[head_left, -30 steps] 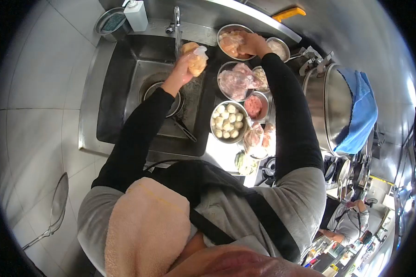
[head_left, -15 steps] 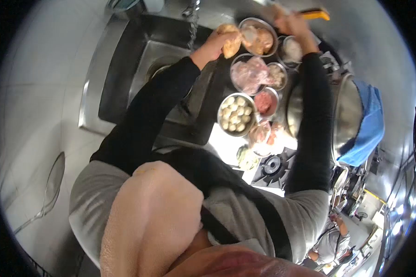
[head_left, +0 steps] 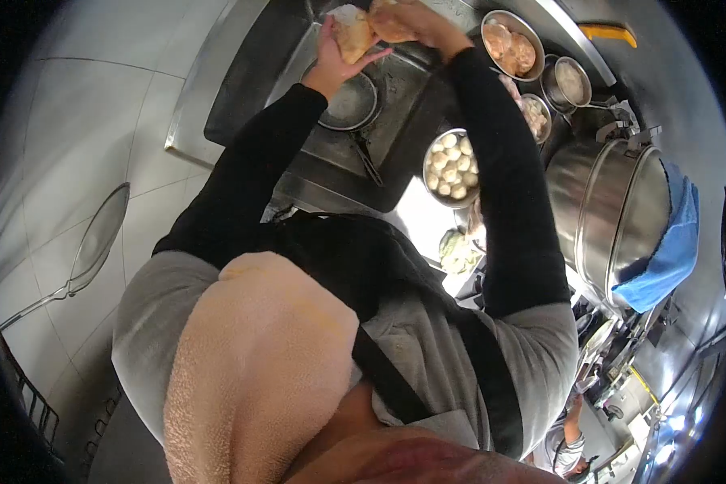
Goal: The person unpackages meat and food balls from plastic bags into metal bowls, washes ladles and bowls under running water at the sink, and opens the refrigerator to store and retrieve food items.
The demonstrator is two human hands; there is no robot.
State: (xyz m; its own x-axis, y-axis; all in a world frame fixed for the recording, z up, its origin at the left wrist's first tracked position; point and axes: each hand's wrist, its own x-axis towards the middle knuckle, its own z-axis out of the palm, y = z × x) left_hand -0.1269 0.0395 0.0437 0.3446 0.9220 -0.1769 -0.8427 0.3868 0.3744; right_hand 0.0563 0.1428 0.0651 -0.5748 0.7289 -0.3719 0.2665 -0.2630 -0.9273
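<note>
Over the sink, my left hand (head_left: pixel 329 68) grips a tan lump that looks like raw chicken (head_left: pixel 352 40), its thumb stretched out to the right. White shows at the lump's top; I cannot tell whether this is water. My right hand (head_left: pixel 431 28) is curled round a similar tan piece (head_left: pixel 389 24) against the first one. Whether the two pieces are joined cannot be made out. Below the hands, a pan (head_left: pixel 351 109) with a dark handle lies in the sink (head_left: pixel 242 105). A metal bowl of orange-pink meat pieces (head_left: pixel 510 52) stands right of my right hand.
A bowl of round white balls (head_left: pixel 452 165) and smaller metal bowls (head_left: pixel 569 81) stand along the sink's right side. My right sleeve hides some. Further right are a large steel pot (head_left: pixel 597 210) with a blue cloth (head_left: pixel 673 242) and a yellow handle (head_left: pixel 609 33). Another person (head_left: pixel 565 444) is at lower right.
My right hand has come left from near the yellow handle to the tan piece. My left hand has shifted left over the sink with the lump. The view has shifted too.
</note>
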